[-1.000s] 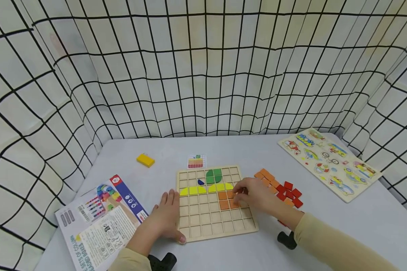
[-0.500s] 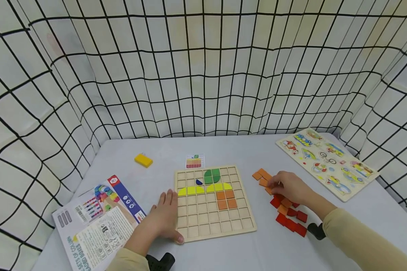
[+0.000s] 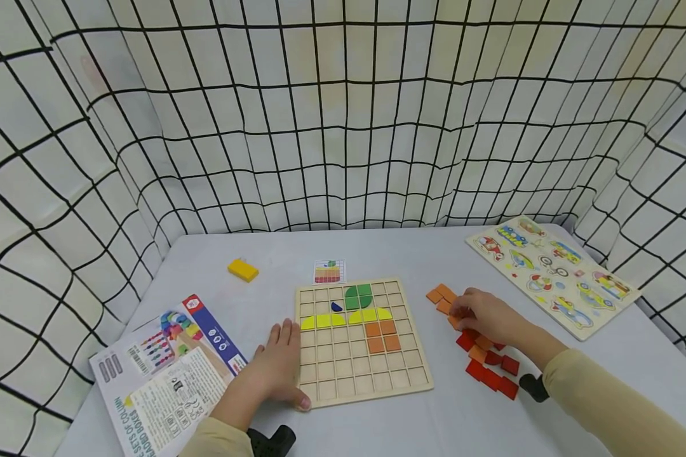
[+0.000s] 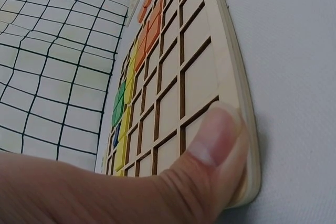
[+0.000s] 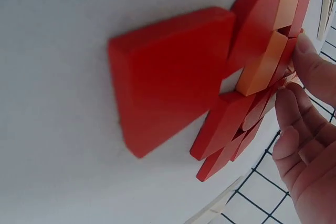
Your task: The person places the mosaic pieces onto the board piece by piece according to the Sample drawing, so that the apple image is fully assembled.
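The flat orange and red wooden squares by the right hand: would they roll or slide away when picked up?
The flat orange and red wooden squares look thin and flat-faced, so rolling seems unlikely. They appear stiff and probably light. Lying overlapped, neighbours may shift as the right hand takes one.

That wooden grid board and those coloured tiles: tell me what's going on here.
A person is filling the wooden grid board with coloured tiles. Green, blue, yellow and four orange pieces already sit in its upper half; the lower rows are bare. The left hand rests flat on the board's left edge, thumb at its near corner. The right hand is over the loose pile of orange and red tiles to the right, fingers curled at an orange one.
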The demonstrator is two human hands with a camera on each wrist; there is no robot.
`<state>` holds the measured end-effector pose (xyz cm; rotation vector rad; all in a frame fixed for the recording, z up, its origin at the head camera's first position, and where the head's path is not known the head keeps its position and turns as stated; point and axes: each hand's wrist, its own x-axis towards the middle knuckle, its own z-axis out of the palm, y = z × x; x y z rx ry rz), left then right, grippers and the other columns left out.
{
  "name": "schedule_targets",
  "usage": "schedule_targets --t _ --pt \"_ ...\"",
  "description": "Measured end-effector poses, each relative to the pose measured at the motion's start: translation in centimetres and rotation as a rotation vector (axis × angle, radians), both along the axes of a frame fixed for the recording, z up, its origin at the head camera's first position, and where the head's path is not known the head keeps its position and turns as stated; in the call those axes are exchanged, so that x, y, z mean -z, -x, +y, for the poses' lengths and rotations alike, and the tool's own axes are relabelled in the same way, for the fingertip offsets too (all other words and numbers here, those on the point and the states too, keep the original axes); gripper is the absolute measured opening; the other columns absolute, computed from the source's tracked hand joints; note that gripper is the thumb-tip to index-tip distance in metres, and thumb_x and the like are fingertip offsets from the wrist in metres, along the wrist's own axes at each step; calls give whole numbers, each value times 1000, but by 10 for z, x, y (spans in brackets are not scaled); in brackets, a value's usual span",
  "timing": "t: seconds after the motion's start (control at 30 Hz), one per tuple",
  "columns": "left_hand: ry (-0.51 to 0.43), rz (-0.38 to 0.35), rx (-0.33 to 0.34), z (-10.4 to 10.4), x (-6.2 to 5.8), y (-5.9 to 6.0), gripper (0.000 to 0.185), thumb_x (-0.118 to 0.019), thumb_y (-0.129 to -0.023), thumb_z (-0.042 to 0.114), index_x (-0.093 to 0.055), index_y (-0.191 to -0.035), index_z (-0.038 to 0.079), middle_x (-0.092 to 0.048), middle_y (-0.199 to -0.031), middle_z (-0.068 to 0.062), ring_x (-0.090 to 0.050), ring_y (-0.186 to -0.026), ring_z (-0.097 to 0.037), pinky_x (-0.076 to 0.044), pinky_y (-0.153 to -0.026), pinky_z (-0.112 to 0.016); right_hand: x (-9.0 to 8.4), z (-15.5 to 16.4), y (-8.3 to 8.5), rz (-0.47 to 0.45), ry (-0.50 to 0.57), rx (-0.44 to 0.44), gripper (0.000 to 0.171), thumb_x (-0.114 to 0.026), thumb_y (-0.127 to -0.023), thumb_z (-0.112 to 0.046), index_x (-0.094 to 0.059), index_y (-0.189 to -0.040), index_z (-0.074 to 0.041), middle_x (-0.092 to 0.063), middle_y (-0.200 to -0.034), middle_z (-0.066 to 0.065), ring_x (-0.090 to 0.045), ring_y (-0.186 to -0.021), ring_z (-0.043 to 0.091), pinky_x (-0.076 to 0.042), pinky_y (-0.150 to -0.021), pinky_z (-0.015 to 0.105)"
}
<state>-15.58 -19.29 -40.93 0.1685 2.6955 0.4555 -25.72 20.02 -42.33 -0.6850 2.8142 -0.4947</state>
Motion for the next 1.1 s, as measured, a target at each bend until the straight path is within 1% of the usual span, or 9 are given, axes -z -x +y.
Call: schedule_targets --t 0.07,0.2,0.37,0.5,0.6,0.7,0.87,0.97,1.1 --pt "7 0 3 0 1 0 135 -99 -60 36 -19 -155 -16 -13 -164 -38 -11 -152 -58 -25 -115 -74 1 0 0 -1 -4 -13 14 -77 -90 -12 -72 -103 -15 -61 -98 -2 -58 -87 12 -59 -81 31" --pt "13 1 2 1 1 0 135 -99 -60 36 -19 -155 -16 -13 -164 -38 -11 -152 -58 -25 -115 -74 3 1 -1 48 -23 -50 15 -78 -90 -12 -69 -100 -18 -60 -97 -5 -58 -86 10 -59 -80 29" --pt "11 -3 -3 2 0 0 134 -100 -60 35 -20 -155 -16 -14 -164 -37 -12 -152 -58 -26 -115 -74 0 0 -4 70 -21 -55 20 -79 -88 -9 -65 -95 -20 -60 -89 -10 -56 -85 10 -58 -78 27" --pt "16 1 -3 2 -1 0 134 -100 -60 36 -21 -155 -16 -14 -164 -38 -12 -152 -57 -26 -115 -74 -1 -1 -3 37 29 -41 19 -79 -88 -9 -65 -91 -21 -62 -84 -12 -56 -83 9 -57 -76 24" --pt "15 2 -6 1 0 0 135 -100 -59 36 -21 -155 -16 -14 -164 -38 -12 -152 -57 -26 -115 -74 -3 -6 -1 34 108 -48 17 -79 -89 -10 -64 -89 -20 -63 -84 -12 -57 -83 8 -55 -75 22" --pt "15 -1 -11 1 0 0 135 -100 -59 36 -20 -155 -16 -13 -165 -37 -11 -153 -57 -25 -116 -74 -4 -20 0 26 212 -43 16 -79 -88 -11 -64 -88 -17 -63 -86 -8 -57 -84 9 -53 -74 21" --pt "15 -12 -9 0 0 1 135 -99 -60 36 -20 -156 -15 -13 -165 -37 -11 -153 -57 -25 -116 -74 -5 -56 3 -48 360 -25 14 -80 -88 -13 -66 -88 -14 -64 -86 -5 -56 -84 13 -49 -71 22" --pt "14 -13 -6 1 0 1 135 -99 -59 37 -20 -156 -15 -13 -165 -37 -11 -153 -57 -25 -116 -74 -7 -80 5 -92 371 -25 13 -81 -88 -17 -68 -88 -16 -65 -85 -6 -57 -83 14 -47 -69 23" --pt "15 -8 -3 1 0 1 136 -100 -59 37 -20 -156 -15 -14 -165 -37 -12 -153 -57 -25 -116 -74 -9 -111 5 -148 355 -56 9 -78 -91 -18 -70 -91 -15 -68 -86 -6 -58 -83 13 -49 -72 24"
